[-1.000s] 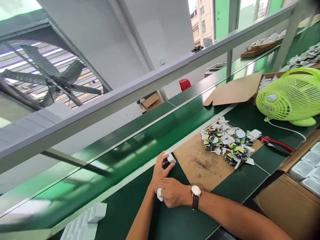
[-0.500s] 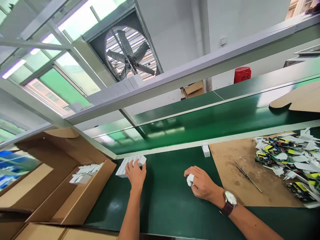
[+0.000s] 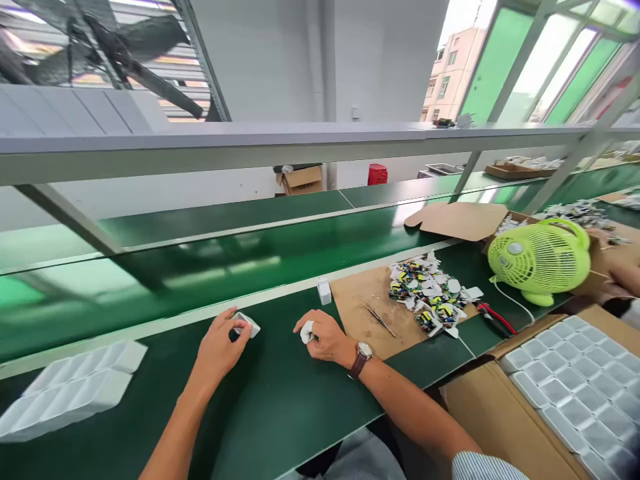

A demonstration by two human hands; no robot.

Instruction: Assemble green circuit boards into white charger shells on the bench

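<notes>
Low, left of centre, a white casing (image 3: 246, 325) is pinched by the left hand (image 3: 217, 347) over the green bench (image 3: 280, 400), a white piece (image 3: 307, 331) is clasped in the right hand (image 3: 326, 338), and a firm edge grip is advised.

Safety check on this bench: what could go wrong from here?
1. The left hand pinches the white plastic shell only at its fingertips, so it might slip onto the green bench.
2. The small white housing stands at the edge of the conveyor; a passing hand could knock it over.
3. The tweezers lie loose on the cardboard sheet near the right hand and could prick it.
</notes>
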